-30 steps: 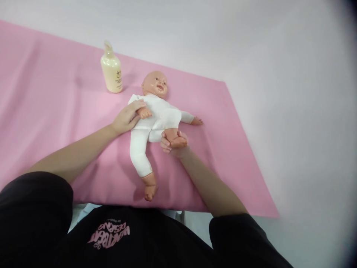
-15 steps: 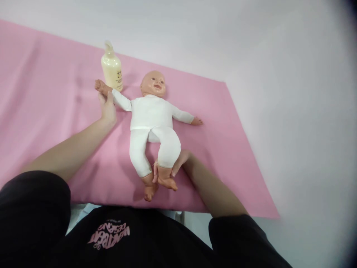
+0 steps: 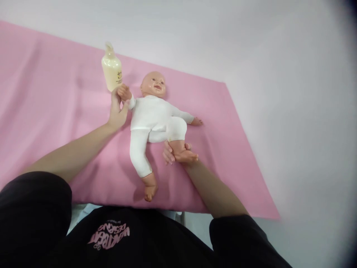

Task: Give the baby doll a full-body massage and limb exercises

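Note:
A baby doll [image 3: 152,113] in a white bodysuit lies face up on a pink sheet [image 3: 55,123], head away from me. My left hand [image 3: 117,111] grips the doll's forearm on my left, bent up beside its head. My right hand [image 3: 174,153] holds the ankle and foot of the doll's leg on my right, the knee bent up toward its belly. The other leg lies straight toward me, and the other arm rests out to the right.
A cream lotion bottle [image 3: 112,70] stands upright on the sheet just behind my left hand. The pink sheet ends at the right on a white surface [image 3: 292,111]. My black shirt fills the bottom of the view.
The doll's arm was stretched out to the left and is now folded up near its head. Its leg was extended toward me and is now bent, knee pushed toward the belly.

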Action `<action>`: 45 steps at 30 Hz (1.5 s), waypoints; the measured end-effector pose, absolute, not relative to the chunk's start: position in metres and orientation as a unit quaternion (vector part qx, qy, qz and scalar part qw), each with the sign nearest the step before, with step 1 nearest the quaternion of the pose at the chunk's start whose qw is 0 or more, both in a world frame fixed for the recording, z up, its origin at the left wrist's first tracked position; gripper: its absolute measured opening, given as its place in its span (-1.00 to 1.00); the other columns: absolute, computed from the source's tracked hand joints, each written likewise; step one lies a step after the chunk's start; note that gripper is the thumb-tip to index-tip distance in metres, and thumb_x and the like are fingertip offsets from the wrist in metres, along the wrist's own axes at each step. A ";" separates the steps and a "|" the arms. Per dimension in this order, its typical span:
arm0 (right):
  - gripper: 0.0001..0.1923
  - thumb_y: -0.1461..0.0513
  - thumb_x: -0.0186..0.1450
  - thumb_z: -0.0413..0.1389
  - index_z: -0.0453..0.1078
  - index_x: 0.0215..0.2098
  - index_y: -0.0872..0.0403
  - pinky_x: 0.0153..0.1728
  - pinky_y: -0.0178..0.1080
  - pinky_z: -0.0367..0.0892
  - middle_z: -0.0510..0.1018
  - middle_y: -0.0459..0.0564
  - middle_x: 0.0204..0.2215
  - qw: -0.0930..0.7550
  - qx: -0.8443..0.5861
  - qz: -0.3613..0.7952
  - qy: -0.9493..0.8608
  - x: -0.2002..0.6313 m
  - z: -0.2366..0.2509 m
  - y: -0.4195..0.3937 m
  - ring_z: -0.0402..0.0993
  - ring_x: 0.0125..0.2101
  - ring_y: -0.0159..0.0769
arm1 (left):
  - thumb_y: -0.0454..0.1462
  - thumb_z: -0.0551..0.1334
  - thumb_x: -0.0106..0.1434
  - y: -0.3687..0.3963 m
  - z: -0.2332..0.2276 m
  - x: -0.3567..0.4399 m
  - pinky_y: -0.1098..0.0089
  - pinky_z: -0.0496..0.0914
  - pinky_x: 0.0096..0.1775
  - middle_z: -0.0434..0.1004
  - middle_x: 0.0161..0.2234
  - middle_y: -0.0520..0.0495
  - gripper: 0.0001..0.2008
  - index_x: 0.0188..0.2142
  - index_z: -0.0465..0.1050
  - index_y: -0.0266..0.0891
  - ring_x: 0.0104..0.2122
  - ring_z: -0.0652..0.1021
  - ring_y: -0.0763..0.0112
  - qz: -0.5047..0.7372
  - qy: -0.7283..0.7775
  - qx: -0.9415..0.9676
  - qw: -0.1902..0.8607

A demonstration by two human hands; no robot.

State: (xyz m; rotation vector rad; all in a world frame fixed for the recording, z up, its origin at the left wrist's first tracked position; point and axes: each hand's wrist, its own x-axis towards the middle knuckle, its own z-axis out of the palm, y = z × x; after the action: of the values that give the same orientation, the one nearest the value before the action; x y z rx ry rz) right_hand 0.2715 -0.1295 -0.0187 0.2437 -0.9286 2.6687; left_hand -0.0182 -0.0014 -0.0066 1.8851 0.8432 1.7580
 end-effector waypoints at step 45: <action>-0.40 0.01 0.12 0.44 0.46 -0.04 0.22 0.06 -0.07 0.51 0.69 0.25 -0.09 0.033 0.064 0.896 -0.438 0.267 -0.016 -0.137 0.65 -0.04 -0.06 | 0.12 0.03 0.54 0.023 -0.026 -0.031 0.05 0.16 0.42 0.06 0.43 -0.17 -0.48 0.27 -0.08 -0.06 0.40 0.20 0.31 0.670 0.358 0.606 0.234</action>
State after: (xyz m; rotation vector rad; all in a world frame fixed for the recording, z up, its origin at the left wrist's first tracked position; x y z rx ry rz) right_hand 0.2671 -0.1368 -0.0164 0.1967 -1.3482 2.7568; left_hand -0.0314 0.0230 -0.0260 1.6639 0.9823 1.8402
